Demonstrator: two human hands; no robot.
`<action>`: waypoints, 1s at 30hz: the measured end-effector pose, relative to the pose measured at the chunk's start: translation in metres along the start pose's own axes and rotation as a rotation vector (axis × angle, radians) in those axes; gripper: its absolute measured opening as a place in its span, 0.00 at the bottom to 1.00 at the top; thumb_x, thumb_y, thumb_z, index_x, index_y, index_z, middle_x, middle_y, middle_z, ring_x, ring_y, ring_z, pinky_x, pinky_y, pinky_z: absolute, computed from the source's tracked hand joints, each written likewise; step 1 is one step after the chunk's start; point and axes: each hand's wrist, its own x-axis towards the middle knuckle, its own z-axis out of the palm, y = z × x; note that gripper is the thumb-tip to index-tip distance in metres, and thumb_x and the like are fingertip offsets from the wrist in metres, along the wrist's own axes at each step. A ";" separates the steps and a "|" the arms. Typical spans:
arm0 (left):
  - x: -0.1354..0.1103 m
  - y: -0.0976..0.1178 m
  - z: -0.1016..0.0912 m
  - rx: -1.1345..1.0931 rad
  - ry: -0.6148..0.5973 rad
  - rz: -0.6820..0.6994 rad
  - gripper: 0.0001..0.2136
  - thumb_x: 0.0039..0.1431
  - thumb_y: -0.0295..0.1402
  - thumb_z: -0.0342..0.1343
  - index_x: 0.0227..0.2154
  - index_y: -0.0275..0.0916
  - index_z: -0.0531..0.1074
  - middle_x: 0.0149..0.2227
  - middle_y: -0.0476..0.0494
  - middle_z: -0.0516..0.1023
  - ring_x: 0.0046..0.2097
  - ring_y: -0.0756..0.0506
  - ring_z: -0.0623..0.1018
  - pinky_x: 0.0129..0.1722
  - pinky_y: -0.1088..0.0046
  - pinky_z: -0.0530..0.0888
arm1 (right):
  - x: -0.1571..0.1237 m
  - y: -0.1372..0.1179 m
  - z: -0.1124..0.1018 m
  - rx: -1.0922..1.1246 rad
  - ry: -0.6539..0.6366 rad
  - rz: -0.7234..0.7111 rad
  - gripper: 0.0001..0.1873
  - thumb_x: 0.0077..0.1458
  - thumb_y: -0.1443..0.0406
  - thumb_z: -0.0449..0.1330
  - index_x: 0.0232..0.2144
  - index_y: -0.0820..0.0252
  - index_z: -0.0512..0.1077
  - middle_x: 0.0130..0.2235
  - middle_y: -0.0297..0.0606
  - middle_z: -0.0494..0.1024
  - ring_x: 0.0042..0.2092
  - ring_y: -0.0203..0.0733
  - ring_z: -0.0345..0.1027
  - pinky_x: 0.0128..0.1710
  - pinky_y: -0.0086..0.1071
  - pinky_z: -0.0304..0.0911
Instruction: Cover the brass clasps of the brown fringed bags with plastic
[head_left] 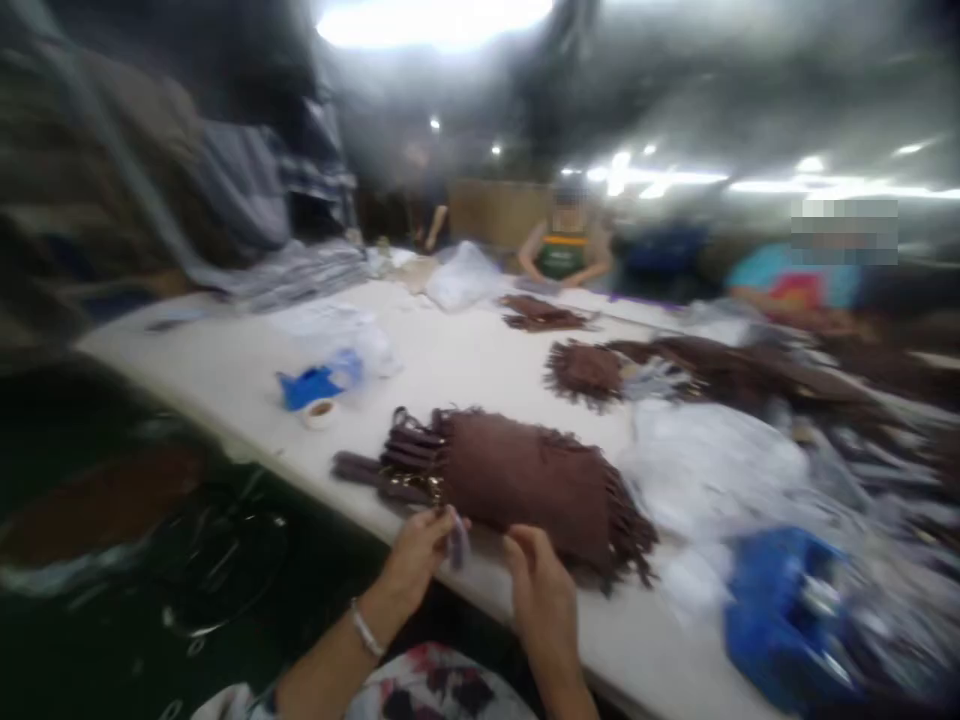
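A stack of brown fringed suede bags point(525, 480) with folded straps point(390, 465) lies on the white table point(465, 370) in front of me. My left hand point(416, 560), with a bracelet on the wrist, pinches a small pale piece point(456, 545) at the table's near edge. My right hand point(544, 590) is just to its right, fingers curled, close under the bags' near edge. What it holds, if anything, is blurred.
More brown fringed bags point(589, 370) and clear plastic wrappers point(712, 465) lie to the right. A blue object point(787, 610) sits at the near right. A blue tape dispenser point(311, 385) and tape roll point(321, 412) lie left. Two people sit at the far side.
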 end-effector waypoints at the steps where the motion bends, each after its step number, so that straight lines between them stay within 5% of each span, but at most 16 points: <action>1: 0.000 0.006 -0.013 -0.013 0.031 0.035 0.16 0.52 0.40 0.66 0.35 0.32 0.74 0.34 0.42 0.78 0.36 0.46 0.77 0.38 0.70 0.73 | 0.011 0.007 0.003 -0.051 0.021 -0.030 0.16 0.59 0.53 0.53 0.41 0.56 0.72 0.39 0.39 0.80 0.39 0.46 0.75 0.39 0.34 0.66; 7: -0.003 0.012 -0.032 0.201 -0.073 0.187 0.21 0.52 0.49 0.63 0.38 0.34 0.77 0.38 0.38 0.81 0.39 0.41 0.78 0.42 0.69 0.71 | 0.023 0.014 0.007 -0.451 0.135 -0.244 0.32 0.61 0.50 0.49 0.63 0.56 0.56 0.33 0.36 0.78 0.27 0.44 0.74 0.22 0.32 0.62; 12: 0.000 0.033 -0.061 0.728 0.215 0.574 0.13 0.62 0.40 0.53 0.44 0.43 0.76 0.44 0.42 0.79 0.47 0.40 0.76 0.49 0.65 0.70 | 0.026 0.017 0.016 -0.752 0.149 -0.438 0.26 0.64 0.57 0.47 0.62 0.52 0.60 0.41 0.42 0.76 0.34 0.45 0.74 0.24 0.32 0.61; 16: 0.017 0.040 -0.069 1.208 0.108 0.749 0.14 0.59 0.31 0.55 0.49 0.41 0.71 0.49 0.40 0.75 0.52 0.38 0.71 0.55 0.58 0.66 | 0.031 0.024 0.015 -0.859 0.182 -0.506 0.24 0.65 0.60 0.49 0.62 0.54 0.62 0.36 0.40 0.75 0.31 0.43 0.71 0.24 0.33 0.57; 20: 0.022 0.039 -0.060 1.486 0.047 0.722 0.05 0.62 0.30 0.51 0.38 0.39 0.71 0.39 0.41 0.75 0.44 0.39 0.73 0.47 0.59 0.69 | 0.040 0.021 0.003 -0.911 0.222 -0.508 0.19 0.65 0.61 0.50 0.56 0.54 0.68 0.36 0.39 0.74 0.32 0.42 0.69 0.29 0.33 0.57; 23: 0.017 0.035 -0.056 1.487 -0.032 0.760 0.08 0.66 0.31 0.45 0.37 0.41 0.70 0.39 0.42 0.75 0.45 0.40 0.74 0.48 0.61 0.69 | 0.045 0.012 -0.003 -0.923 0.196 -0.444 0.15 0.65 0.65 0.51 0.49 0.56 0.72 0.36 0.39 0.73 0.33 0.43 0.67 0.32 0.34 0.58; 30: 0.043 0.004 -0.059 1.406 0.140 0.605 0.16 0.62 0.46 0.46 0.45 0.41 0.64 0.43 0.41 0.73 0.45 0.37 0.76 0.41 0.62 0.72 | 0.050 0.018 -0.012 -0.678 0.063 -0.321 0.18 0.62 0.69 0.53 0.53 0.53 0.69 0.40 0.38 0.73 0.38 0.41 0.67 0.39 0.32 0.61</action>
